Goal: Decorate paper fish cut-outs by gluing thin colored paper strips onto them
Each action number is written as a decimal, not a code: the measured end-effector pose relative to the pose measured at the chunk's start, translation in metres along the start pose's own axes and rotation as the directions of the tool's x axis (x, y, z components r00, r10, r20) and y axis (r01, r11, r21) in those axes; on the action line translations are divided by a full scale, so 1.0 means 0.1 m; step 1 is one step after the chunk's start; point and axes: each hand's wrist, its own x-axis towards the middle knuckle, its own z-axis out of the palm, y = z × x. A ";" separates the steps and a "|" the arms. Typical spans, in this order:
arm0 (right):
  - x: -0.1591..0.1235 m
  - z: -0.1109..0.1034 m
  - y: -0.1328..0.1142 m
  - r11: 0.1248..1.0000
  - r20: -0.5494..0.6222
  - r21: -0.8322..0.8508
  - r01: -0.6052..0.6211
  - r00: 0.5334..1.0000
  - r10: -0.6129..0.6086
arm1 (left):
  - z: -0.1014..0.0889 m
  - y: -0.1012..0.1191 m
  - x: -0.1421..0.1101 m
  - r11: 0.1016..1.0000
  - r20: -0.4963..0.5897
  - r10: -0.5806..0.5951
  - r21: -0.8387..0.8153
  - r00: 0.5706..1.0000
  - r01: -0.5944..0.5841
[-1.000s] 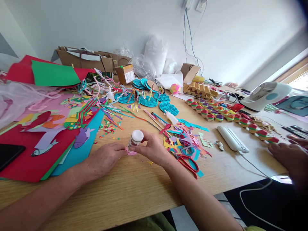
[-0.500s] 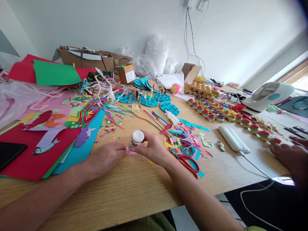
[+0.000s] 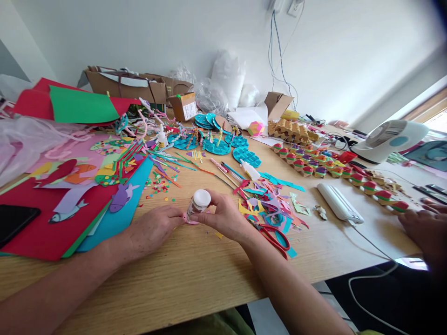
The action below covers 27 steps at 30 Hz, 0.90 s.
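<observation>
My right hand [image 3: 226, 216] is closed around a small bottle [image 3: 199, 201] with a white lid and a printed label. The bottle stands slightly tilted, its base over a small pink paper piece [image 3: 192, 222] on the table. From the other side, my left hand [image 3: 153, 228] pinches the edge of that piece with its fingertips, close to the bottle's base. Most of the pink piece is hidden by the bottle and fingers. Red-handled scissors [image 3: 275, 239] lie by my right wrist, partly under coloured paper scraps [image 3: 268, 204].
On the left, coloured sheets [image 3: 77, 228] carry paper fish [image 3: 120, 197] and a black phone [image 3: 16, 225]. Glue bottles [image 3: 249, 170] and blue painted discs [image 3: 216, 145] lie farther back. A white power strip [image 3: 338, 203] and another person's hand [image 3: 424, 223] are at right.
Both my hands and the bottle stay nearly in place, with the bottle shifted very slightly to the right. The other person's hand at the right edge has moved a little to the right.
</observation>
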 end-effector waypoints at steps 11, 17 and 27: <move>0.00 0.01 0.02 1.000 -0.001 -0.020 0.011 1.000 -0.011 | 0.02 -0.02 0.01 1.000 0.006 -0.011 -0.007 1.000 0.011; 0.01 0.00 0.02 1.000 -0.006 -0.026 0.007 1.000 -0.007 | 0.01 -0.01 0.00 1.000 -0.006 0.000 -0.015 1.000 0.000; 0.05 0.03 0.12 0.999 -0.056 -0.029 0.037 0.998 -0.039 | -0.01 0.01 0.00 1.000 0.013 -0.002 0.018 1.000 0.002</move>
